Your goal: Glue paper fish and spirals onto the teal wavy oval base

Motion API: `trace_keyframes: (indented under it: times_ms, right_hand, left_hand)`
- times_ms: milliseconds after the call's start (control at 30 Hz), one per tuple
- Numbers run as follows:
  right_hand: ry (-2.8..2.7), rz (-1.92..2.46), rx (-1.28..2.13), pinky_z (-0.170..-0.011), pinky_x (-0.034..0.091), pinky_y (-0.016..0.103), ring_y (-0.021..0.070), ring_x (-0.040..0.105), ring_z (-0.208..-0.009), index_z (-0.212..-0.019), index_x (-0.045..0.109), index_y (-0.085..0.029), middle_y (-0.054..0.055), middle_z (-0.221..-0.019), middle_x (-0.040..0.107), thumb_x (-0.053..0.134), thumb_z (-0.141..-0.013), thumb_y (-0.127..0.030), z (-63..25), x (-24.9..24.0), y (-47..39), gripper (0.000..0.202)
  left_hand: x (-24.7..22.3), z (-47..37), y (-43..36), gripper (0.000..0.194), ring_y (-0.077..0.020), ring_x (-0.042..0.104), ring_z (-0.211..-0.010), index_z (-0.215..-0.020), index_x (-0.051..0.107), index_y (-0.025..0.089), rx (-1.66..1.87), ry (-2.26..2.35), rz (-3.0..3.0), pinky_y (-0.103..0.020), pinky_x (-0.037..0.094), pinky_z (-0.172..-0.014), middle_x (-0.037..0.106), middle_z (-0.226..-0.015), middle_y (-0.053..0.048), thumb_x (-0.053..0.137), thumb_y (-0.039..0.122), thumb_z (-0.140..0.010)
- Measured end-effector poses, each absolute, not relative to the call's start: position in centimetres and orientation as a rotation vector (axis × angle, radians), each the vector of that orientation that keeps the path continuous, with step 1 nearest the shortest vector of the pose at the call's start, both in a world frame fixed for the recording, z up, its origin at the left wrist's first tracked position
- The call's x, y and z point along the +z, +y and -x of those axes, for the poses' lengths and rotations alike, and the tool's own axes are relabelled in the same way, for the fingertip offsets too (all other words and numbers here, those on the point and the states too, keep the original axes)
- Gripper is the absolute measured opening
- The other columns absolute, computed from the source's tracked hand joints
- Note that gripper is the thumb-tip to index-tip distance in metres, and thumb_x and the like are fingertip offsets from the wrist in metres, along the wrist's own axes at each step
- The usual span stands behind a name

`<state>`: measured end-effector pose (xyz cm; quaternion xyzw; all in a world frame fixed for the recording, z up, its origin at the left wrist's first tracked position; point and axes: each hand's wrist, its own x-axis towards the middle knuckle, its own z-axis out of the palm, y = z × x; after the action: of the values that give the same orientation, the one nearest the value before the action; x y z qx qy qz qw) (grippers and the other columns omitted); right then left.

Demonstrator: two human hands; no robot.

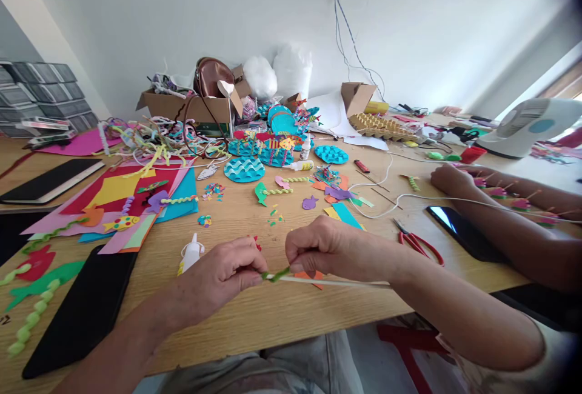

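Near the front edge of the table, my left hand [227,270] pinches one end of a thin whitish stick [336,283] together with a dark green pipe cleaner [278,274]. The pipe cleaner is wound around the stick between my hands. With thumb and bent fingers, my right hand [330,251] grips the pipe cleaner's other part, and the stick runs on to the right beneath my wrist. A white glue bottle [191,254] stands just behind my left hand. Orange paper scraps [309,276] lie under my right hand, partly covered.
Red-handled pliers [421,245] and a phone [464,233] lie to the right, by another person's arms [495,218]. Coloured paper sheets [116,191] and a black phone-like slab [86,309] lie left. Blue paper plates [244,169] and a cardboard box [204,112] stand farther back. A white cable [436,200] crosses the right side.
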<state>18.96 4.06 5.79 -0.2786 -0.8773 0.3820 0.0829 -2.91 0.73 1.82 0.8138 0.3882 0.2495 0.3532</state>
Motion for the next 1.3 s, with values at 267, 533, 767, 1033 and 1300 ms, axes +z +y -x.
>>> trace_keyframes:
  times_ms: [267,533,767,1033,1300]
  right_hand:
    - [-1.934,0.894,1.554,-0.043,0.036,0.017,0.0062,0.045,-0.044,-0.07,0.052,-0.017,-0.006,-0.052,0.049,0.055,-0.08,-0.038,-18.7,0.1,3.4,0.024]
    - [-2.436,1.149,-0.031,-0.047,0.023,0.025,0.0102,0.044,-0.049,-0.068,0.052,-0.017,-0.001,-0.057,0.053,0.043,-0.084,-0.009,-16.2,-0.8,-1.1,0.02]
    - [-2.88,1.031,0.015,-0.054,0.028,0.027,0.0143,0.048,-0.063,-0.062,0.056,-0.016,0.003,-0.064,0.057,0.054,-0.077,-0.008,-17.4,5.1,0.5,0.018]
    - [-2.393,0.686,1.475,-0.054,0.036,0.018,0.0076,0.047,-0.058,-0.073,0.057,-0.014,-0.002,-0.064,0.053,0.05,-0.085,-0.028,-19.7,4.7,3.7,0.02]
    - [-1.883,1.322,0.834,-0.046,0.026,0.02,0.0076,0.034,-0.048,-0.06,0.047,-0.017,-0.005,-0.051,0.036,0.045,-0.083,-0.024,-15.4,-2.5,0.8,0.024]
  left_hand:
    - [0.8,3.1,0.7,0.011,-0.0112,0.044,-0.055,-0.076,0.059,0.021,0.803,0.946,-1.651,-0.02,0.035,-0.05,0.05,-0.063,0.003,0.05,0.026,-0.08]
    - [-0.6,2.3,1.7,0.017,-0.0146,0.051,-0.068,-0.071,0.056,0.019,0.953,1.351,-2.162,-0.024,0.039,-0.062,0.052,-0.073,0.0,0.044,0.017,-0.082]
    - [0.2,2.3,0.3,0.027,-0.0151,0.046,-0.069,-0.069,0.051,0.019,0.479,1.144,-2.597,-0.025,0.034,-0.059,0.051,-0.074,0.0,0.033,0.006,-0.085]
    - [2.2,3.7,-0.3,0.015,-0.0108,0.044,-0.063,-0.076,0.05,0.02,0.563,0.927,-2.008,-0.02,0.035,-0.056,0.047,-0.07,0.004,0.04,0.024,-0.087]
    - [-0.2,2.2,1.3,0.014,-0.0144,0.048,-0.066,-0.071,0.048,0.019,0.805,1.444,-2.181,-0.025,0.037,-0.06,0.05,-0.07,0.001,0.039,0.018,-0.082]
